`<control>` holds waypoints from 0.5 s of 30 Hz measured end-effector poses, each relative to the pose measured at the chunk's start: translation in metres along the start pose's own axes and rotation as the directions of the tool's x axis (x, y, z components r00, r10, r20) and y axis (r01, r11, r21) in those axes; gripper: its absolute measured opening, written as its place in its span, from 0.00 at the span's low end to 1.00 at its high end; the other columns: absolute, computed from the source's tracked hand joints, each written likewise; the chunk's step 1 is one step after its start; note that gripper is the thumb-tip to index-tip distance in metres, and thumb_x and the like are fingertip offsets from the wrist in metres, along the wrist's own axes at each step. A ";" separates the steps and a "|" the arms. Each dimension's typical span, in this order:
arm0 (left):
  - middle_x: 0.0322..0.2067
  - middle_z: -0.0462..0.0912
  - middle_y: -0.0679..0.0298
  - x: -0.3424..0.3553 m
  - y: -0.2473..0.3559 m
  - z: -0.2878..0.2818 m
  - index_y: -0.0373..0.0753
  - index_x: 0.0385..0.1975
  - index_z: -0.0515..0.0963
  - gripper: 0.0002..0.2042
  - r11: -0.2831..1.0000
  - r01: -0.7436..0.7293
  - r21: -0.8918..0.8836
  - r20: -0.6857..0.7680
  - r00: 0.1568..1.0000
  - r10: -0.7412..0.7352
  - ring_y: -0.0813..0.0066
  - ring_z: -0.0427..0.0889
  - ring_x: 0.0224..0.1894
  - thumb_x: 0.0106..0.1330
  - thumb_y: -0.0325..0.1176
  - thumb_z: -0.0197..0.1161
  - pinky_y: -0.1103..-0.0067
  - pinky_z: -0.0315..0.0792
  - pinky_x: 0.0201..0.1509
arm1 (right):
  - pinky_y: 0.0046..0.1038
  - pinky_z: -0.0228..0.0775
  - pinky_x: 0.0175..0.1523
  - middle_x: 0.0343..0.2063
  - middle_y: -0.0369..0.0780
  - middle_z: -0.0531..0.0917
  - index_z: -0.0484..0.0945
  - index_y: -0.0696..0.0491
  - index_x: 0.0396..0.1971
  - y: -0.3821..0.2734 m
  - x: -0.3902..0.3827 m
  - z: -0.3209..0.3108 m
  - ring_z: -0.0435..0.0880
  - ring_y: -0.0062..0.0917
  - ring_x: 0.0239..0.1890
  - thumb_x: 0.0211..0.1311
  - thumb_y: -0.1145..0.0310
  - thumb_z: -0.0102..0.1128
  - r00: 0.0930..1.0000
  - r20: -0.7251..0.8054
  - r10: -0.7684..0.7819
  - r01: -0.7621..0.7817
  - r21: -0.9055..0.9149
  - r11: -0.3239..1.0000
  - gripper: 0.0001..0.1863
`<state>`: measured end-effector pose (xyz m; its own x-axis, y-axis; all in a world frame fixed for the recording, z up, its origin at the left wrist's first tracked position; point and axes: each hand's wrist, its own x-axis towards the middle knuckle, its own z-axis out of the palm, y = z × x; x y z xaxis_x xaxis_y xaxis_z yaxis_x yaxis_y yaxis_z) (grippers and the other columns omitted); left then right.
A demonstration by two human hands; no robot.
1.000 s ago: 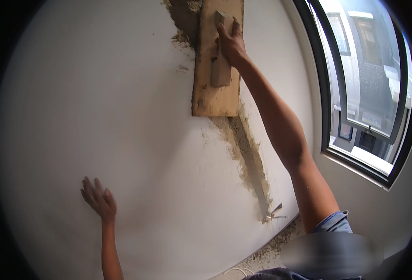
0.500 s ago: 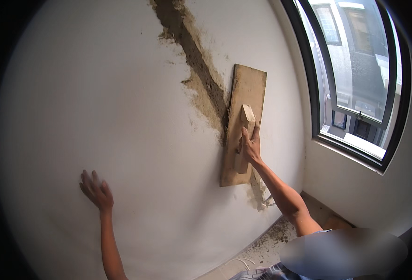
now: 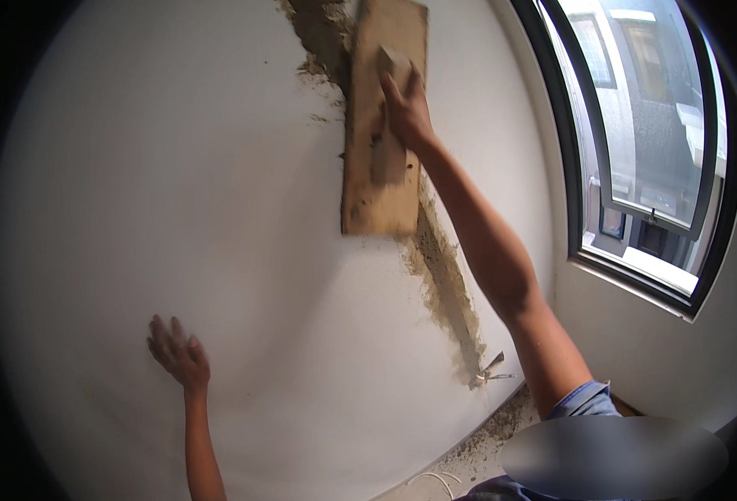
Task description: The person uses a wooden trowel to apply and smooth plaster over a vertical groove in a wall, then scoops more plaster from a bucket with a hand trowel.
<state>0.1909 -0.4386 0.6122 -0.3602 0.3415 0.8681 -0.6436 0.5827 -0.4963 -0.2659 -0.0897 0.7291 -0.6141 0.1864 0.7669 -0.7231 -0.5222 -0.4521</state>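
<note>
My right hand (image 3: pixel 406 113) grips the handle of a long wooden float (image 3: pixel 381 209) held upright against the white wall (image 3: pixel 135 167), high in the view. The float covers part of a rough, slanting band of grey-brown mortar (image 3: pixel 435 275), which shows above and below it. My left hand (image 3: pixel 179 351) is at the wall lower left, fingers apart and holding nothing. A small bundle of wire ends or offcuts (image 3: pixel 489 374) sticks out at the band's lower end; I cannot make out exactly what it is.
An open dark-framed window (image 3: pixel 644 125) is at the right, in the adjoining wall (image 3: pixel 636 351), with a building outside. At the foot of the wall the floor (image 3: pixel 477 455) carries scattered debris and pale cable (image 3: pixel 431 483). A blurred oval covers part of the lower right.
My right hand and the float moved down along the mortar band half a second ago and are now back up high, slightly lower than one second ago. My left hand stays at the wall, shifting slightly.
</note>
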 end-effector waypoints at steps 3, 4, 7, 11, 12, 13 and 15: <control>0.67 0.58 0.51 0.002 -0.002 -0.007 0.44 0.64 0.63 0.22 1.000 -0.008 0.005 -0.002 1.000 0.008 0.50 0.57 0.70 0.75 0.43 0.39 0.50 0.49 0.70 | 0.34 0.75 0.38 0.34 0.47 0.81 0.52 0.55 0.67 -0.009 0.043 0.004 0.83 0.30 0.31 0.65 0.50 0.56 0.998 0.060 0.003 0.006 -0.148 0.989 0.39; 0.67 0.58 0.52 0.003 0.000 -0.004 0.44 0.64 0.63 0.22 1.000 -0.011 0.001 -0.008 1.000 0.011 0.50 0.57 0.70 0.75 0.43 0.39 0.50 0.49 0.70 | 0.34 0.75 0.38 0.33 0.48 0.82 0.52 0.56 0.67 -0.008 0.048 0.000 0.84 0.31 0.31 0.65 0.49 0.55 0.996 0.081 0.033 -0.017 -0.188 0.982 0.39; 0.67 0.58 0.52 -0.004 -0.011 -0.013 0.43 0.64 0.62 0.22 0.999 -0.020 0.038 0.022 1.000 0.019 0.51 0.57 0.70 0.75 0.44 0.38 0.51 0.49 0.70 | 0.35 0.73 0.48 0.42 0.53 0.81 0.51 0.58 0.67 -0.003 -0.031 -0.020 0.83 0.40 0.42 0.65 0.48 0.54 0.970 0.150 0.188 -0.155 -0.209 0.965 0.41; 0.67 0.58 0.52 -0.001 -0.009 -0.014 0.43 0.65 0.62 0.23 0.999 -0.018 0.037 0.023 1.000 0.017 0.51 0.57 0.70 0.76 0.46 0.37 0.50 0.48 0.70 | 0.35 0.72 0.49 0.45 0.53 0.78 0.54 0.55 0.66 0.089 -0.196 -0.086 0.80 0.38 0.44 0.65 0.50 0.54 0.955 0.033 0.294 -0.277 -0.249 0.928 0.37; 0.67 0.58 0.52 0.002 -0.006 -0.012 0.43 0.64 0.63 0.23 1.000 -0.024 0.014 0.022 0.999 0.023 0.51 0.56 0.70 0.76 0.46 0.37 0.50 0.48 0.70 | 0.34 0.73 0.45 0.43 0.52 0.79 0.54 0.55 0.66 0.101 -0.244 -0.113 0.81 0.35 0.41 0.65 0.50 0.54 0.909 0.008 0.417 -0.403 -0.242 0.882 0.37; 0.67 0.58 0.51 0.006 -0.001 -0.009 0.43 0.64 0.63 0.23 1.000 -0.022 -0.010 0.015 1.000 0.022 0.51 0.56 0.70 0.76 0.46 0.37 0.50 0.48 0.70 | 0.34 0.75 0.42 0.41 0.50 0.80 0.55 0.54 0.66 0.116 -0.288 -0.140 0.82 0.33 0.37 0.65 0.50 0.55 0.870 -0.028 0.492 -0.483 -0.247 0.840 0.36; 0.68 0.58 0.51 0.006 0.009 -0.002 0.41 0.64 0.63 0.23 0.999 -0.020 -0.031 0.012 1.000 0.021 0.51 0.56 0.70 0.76 0.46 0.37 0.51 0.47 0.71 | 0.30 0.73 0.30 0.28 0.43 0.79 0.63 0.56 0.60 0.140 -0.353 -0.189 0.77 0.24 0.23 0.64 0.48 0.56 0.847 -0.132 0.514 -0.531 -0.247 0.811 0.33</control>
<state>0.1843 -0.4301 0.6132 -0.3819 0.3444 0.8576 -0.6146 0.5984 -0.5140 -0.2100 -0.0715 0.3090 -0.9340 -0.0006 0.3572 -0.3386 -0.3166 -0.8861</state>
